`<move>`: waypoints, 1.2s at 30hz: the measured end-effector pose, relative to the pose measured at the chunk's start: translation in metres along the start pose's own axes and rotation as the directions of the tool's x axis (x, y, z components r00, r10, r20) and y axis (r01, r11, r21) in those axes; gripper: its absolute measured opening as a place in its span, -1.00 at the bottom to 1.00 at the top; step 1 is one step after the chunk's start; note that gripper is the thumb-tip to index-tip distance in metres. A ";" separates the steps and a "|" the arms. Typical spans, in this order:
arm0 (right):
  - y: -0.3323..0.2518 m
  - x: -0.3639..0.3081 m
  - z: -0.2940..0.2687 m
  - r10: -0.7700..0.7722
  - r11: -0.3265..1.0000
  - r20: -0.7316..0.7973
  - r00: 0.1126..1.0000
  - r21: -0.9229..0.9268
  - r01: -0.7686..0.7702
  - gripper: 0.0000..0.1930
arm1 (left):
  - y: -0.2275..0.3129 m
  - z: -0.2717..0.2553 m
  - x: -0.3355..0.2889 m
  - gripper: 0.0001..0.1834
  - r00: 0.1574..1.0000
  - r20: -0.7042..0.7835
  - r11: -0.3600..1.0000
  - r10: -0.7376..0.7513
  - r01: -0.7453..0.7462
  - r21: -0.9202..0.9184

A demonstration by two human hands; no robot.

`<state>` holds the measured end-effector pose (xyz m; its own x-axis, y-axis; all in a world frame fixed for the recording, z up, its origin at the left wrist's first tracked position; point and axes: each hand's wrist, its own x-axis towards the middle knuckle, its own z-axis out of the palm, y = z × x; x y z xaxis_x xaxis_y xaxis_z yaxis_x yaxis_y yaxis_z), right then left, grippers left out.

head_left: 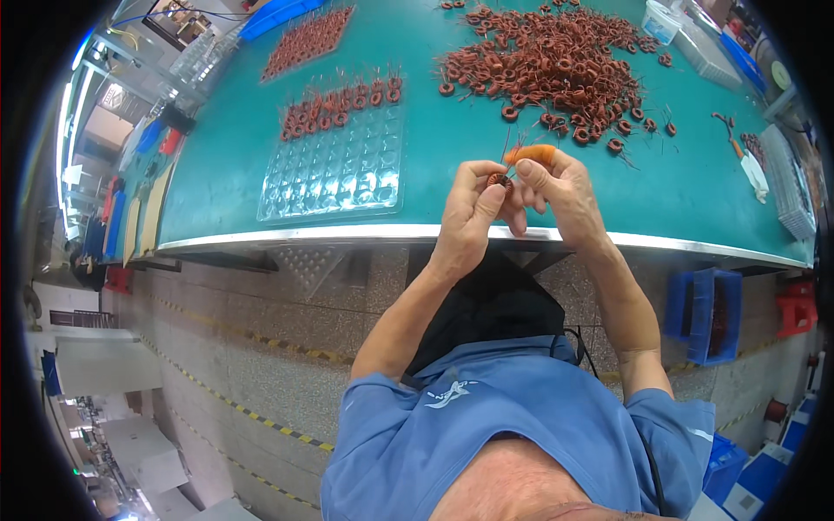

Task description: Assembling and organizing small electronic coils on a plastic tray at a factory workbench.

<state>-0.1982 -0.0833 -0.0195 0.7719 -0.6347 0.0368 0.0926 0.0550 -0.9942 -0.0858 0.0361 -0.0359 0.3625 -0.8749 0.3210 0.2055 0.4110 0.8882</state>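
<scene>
Small copper-wound ring coil (498, 180) pinched between left hand (473, 208) and right hand (556, 195), fingertips pressed together, above near edge of green workbench mat (452, 174); clear plastic blister tray (334, 169) left of coil.

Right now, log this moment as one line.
left hand: pinching copper coil | right hand: on its wire leads | clear tray: top row filled | coil pile: beyond hands

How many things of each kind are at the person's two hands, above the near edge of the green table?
Bare hands: 2, left hand and right hand
Small round reddish-brown copper wire coil, pinched in the left hand: 1
Orange piece at the right hand's fingertips: 1
Total: 4
</scene>
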 end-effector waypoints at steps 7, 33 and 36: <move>0.005 0.003 0.014 -0.176 0.976 0.000 0.984 0.128 0.174 -0.61 | 0.000 -0.002 0.001 -0.66 0.986 -0.058 0.986 -0.158 0.160 0.039; 0.024 0.220 0.150 -0.389 0.893 0.162 0.907 -0.178 0.414 -0.82 | -0.006 -0.085 -0.018 -0.67 0.875 -0.116 0.262 0.470 -0.013 0.965; 0.069 0.253 0.159 -0.409 0.689 0.303 0.861 -0.516 0.509 -0.81 | -0.009 -0.085 -0.016 -0.70 0.871 -0.111 0.267 0.478 -0.024 0.964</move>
<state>0.1037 -0.1179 -0.0627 0.8169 -0.3354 0.4691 0.1318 -0.6833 -0.7181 -0.0160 0.0686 -0.0774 0.5148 -0.5377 0.6678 -0.8297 -0.1164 0.5459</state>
